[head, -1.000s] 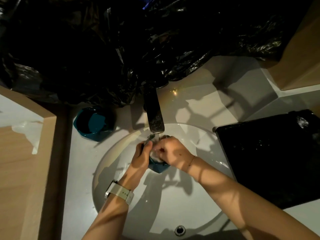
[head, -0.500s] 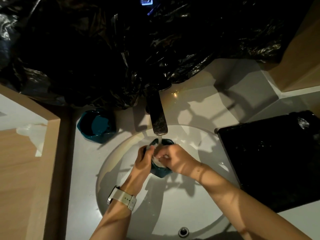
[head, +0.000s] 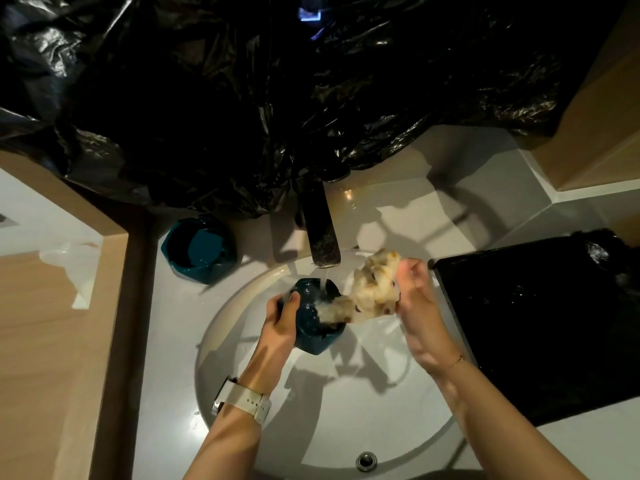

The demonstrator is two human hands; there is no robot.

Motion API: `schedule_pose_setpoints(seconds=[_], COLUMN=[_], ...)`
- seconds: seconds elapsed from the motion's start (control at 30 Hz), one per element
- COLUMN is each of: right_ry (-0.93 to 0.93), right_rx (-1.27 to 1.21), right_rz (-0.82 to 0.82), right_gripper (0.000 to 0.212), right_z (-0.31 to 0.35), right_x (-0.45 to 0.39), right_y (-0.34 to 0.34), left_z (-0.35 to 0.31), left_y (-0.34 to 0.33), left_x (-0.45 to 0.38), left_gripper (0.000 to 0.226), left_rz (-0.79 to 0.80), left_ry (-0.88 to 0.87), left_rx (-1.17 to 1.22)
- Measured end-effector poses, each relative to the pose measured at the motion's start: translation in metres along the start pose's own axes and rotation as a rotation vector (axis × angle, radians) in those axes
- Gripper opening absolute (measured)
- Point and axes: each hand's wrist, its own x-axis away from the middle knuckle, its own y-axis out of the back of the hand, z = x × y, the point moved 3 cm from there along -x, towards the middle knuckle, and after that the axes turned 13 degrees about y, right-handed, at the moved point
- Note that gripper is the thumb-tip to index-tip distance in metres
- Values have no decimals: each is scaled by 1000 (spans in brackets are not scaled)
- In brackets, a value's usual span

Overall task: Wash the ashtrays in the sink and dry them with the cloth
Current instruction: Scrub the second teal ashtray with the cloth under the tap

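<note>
A teal faceted ashtray point(head: 313, 332) sits in my left hand point(head: 281, 318), which grips its left side over the white sink point(head: 242, 368). Water runs from the tap point(head: 322, 237) into the ashtray. My right hand point(head: 417, 299) pinches a wet, pale, stained wad of soggy material point(head: 372, 289); its lower end still trails into the ashtray's bowl. A second teal ashtray point(head: 201, 249) stands on the counter left of the tap.
Black plastic sheeting point(head: 277, 98) covers the wall behind the tap. A black tray point(head: 540, 323) lies on the counter right of the sink. A wooden panel point(head: 52, 323) borders the left. The overflow hole point(head: 366, 460) is at the sink's near edge.
My right hand has pulled the wet wad up and to the right out of the ashtray. Before, both hands were together on the ashtray under the tap.
</note>
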Motion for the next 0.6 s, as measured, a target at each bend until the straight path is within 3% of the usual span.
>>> schedule_pose_setpoints(seconds=[0.1, 0.23, 0.37, 0.47, 0.6], right_ry=[33, 82, 192, 198, 383], right_rx=[87, 44, 466, 585, 760], right_rz=[3, 170, 164, 244, 241], right_gripper=[23, 11, 33, 23, 27], right_z=[-9, -25, -42, -51, -71], right_x=[4, 12, -5, -8, 24], right_y=[-9, -29, -32, -32, -36], left_z=[0, -1, -2, -6, -9], left_y=[-2, -5, -7, -8, -7], left_x=[10, 19, 21, 20, 6], left_gripper=[32, 29, 27, 28, 33], left_rz=[40, 62, 50, 50, -54], left_ry=[-48, -117, -127, -131, -184], left_rx=[4, -21, -126, -151, -96])
